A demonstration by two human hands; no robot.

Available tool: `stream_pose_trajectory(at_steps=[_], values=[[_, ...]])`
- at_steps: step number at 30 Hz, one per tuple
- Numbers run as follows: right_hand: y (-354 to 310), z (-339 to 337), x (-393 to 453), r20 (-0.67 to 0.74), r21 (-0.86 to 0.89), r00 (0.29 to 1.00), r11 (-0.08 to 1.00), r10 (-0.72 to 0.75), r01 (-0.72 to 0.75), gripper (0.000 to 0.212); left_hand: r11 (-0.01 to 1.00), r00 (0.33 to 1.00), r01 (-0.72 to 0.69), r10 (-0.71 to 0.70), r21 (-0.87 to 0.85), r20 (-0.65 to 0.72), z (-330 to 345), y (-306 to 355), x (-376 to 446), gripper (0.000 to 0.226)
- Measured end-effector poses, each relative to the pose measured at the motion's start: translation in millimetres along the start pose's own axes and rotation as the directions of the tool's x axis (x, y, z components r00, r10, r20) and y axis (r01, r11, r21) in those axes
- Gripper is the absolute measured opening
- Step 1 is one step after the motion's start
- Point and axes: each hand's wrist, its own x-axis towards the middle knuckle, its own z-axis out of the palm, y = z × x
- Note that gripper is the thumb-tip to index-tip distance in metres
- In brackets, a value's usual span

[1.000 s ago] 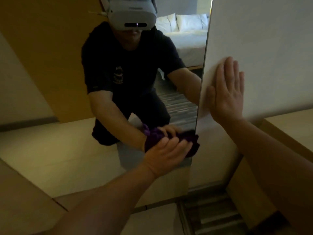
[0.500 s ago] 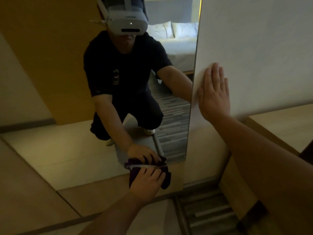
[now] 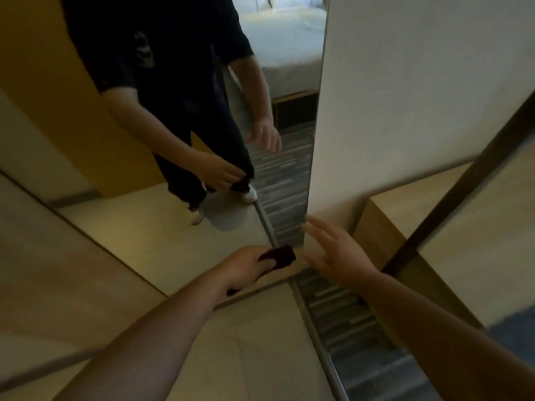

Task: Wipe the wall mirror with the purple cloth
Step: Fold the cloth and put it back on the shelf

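The tall wall mirror [image 3: 162, 215] fills the left and middle of the head view and shows a person in dark clothes. My left hand [image 3: 246, 269] is low in front of the mirror's bottom edge, shut on the bunched purple cloth [image 3: 279, 254], which pokes out past my fingers. It looks held away from the glass rather than pressed on it. My right hand [image 3: 333, 250] hovers open with fingers spread, just right of the cloth and near the mirror's lower right corner, off the wall.
A white wall [image 3: 405, 82] runs along the mirror's right edge. A light wooden desk or cabinet [image 3: 419, 204] stands at the right. A metal floor strip [image 3: 318, 340] divides beige flooring from striped grey carpet [image 3: 356, 337].
My left hand with the cloth has come off the lower mirror glass. My right hand has left the wall and dropped beside the cloth. The view has risen and tilted down.
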Motion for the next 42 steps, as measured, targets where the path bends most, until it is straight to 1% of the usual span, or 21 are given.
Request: stream_pose_trajectory(at_steps=[1, 3, 5, 7, 11, 15, 18, 22, 24, 26, 28, 30, 31, 33, 36, 38, 40, 42], values=[[-18.9, -19.6, -14.0, 0.055, -0.023, 0.998, 0.999, -0.027, 0.028, 0.076, 1.000, 0.999, 0.002, -0.002, -0.017, 0.054, -20.2, 19.7, -15.2, 0.024], [-53.2, -61.5, -35.6, 0.150, -0.075, 0.988, 0.996, -0.030, 0.042, 0.080, 0.998, 0.990, -0.002, 0.010, -0.055, 0.143, -56.6, 60.5, -44.7, 0.023], [-83.4, -102.4, -53.1, 0.169, -0.095, 0.986, 0.995, -0.001, 0.017, 0.083, 0.997, 0.976, -0.028, 0.044, -0.077, 0.213, -87.7, 102.7, -74.3, 0.016], [-109.4, -142.6, -67.3, 0.153, -0.092, 0.987, 0.995, 0.050, -0.037, 0.083, 0.997, 0.956, -0.063, 0.076, -0.051, 0.285, -111.4, 140.5, -97.9, 0.009], [-146.4, -201.7, -90.3, 0.171, -0.079, 0.974, 0.987, 0.151, -0.140, 0.071, 0.986, 0.899, -0.165, 0.141, 0.022, 0.415, -138.7, 205.8, -129.1, 0.014], [-159.2, -243.8, -116.5, 0.209, -0.077, 0.951, 0.973, 0.229, -0.217, 0.060, 0.968, 0.844, -0.241, 0.175, 0.066, 0.506, -142.8, 255.2, -138.7, 0.011], [-149.4, -267.3, -141.4, 0.206, -0.063, 0.942, 0.964, 0.265, -0.258, 0.041, 0.961, 0.807, -0.271, 0.202, 0.044, 0.555, -132.5, 289.5, -136.1, 0.016], [-104.1, -290.8, -176.6, 0.194, 0.014, 0.921, 0.937, 0.339, -0.348, 0.028, 0.963, 0.764, -0.270, 0.217, -0.004, 0.608, -103.5, 334.7, -125.6, 0.018], [-73.1, -302.6, -193.7, 0.195, 0.062, 0.913, 0.924, 0.359, -0.376, 0.025, 0.955, 0.751, -0.297, 0.222, 0.018, 0.622, -84.0, 357.9, -115.4, 0.020], [-38.8, -313.3, -208.7, 0.192, 0.078, 0.906, 0.915, 0.377, -0.397, 0.023, 0.920, 0.766, -0.372, 0.229, 0.122, 0.601, -62.2, 381.7, -103.3, 0.021], [-1.5, -325.9, -220.7, 0.197, 0.085, 0.903, 0.911, 0.381, -0.403, 0.024, 0.867, 0.784, -0.450, 0.271, 0.212, 0.558, -40.3, 404.9, -87.9, 0.012], [37.0, -340.5, -230.6, 0.244, 0.100, 0.897, 0.910, 0.370, -0.403, 0.023, 0.839, 0.795, -0.484, 0.304, 0.247, 0.524, -21.6, 425.2, -69.6, 0.008], [56.7, -348.1, -234.9, 0.271, 0.099, 0.892, 0.911, 0.363, -0.401, 0.023, 0.835, 0.802, -0.486, 0.309, 0.259, 0.511, -12.3, 433.9, -58.8, 0.011], [93.9, -362.8, -242.6, 0.325, 0.077, 0.876, 0.914, 0.356, -0.399, 0.024, 0.837, 0.826, -0.467, 0.298, 0.285, 0.478, 5.6, 449.5, -39.6, 0.022], [144.9, -374.5, -246.6, 0.436, 0.006, 0.827, 0.919, 0.353, -0.395, 0.026, 0.837, 0.842, -0.460, 0.305, 0.296, 0.445, 31.5, 469.7, -15.6, 0.026], [175.7, -370.5, -243.4, 0.497, -0.060, 0.790, 0.923, 0.359, -0.381, 0.025, 0.848, 0.846, -0.438, 0.277, 0.299, 0.455, 52.3, 473.9, 1.7, 0.026], [204.0, -357.4, -236.6, 0.530, -0.101, 0.769, 0.927, 0.357, -0.360, 0.023, 0.868, 0.846, -0.406, 0.239, 0.285, 0.477, 74.8, 470.9, 19.9, 0.028], [229.5, -337.5, -229.2, 0.552, -0.133, 0.752, 0.928, 0.360, -0.347, 0.020, 0.879, 0.830, -0.396, 0.218, 0.267, 0.514, 96.9, 461.8, 38.9, 0.030]])
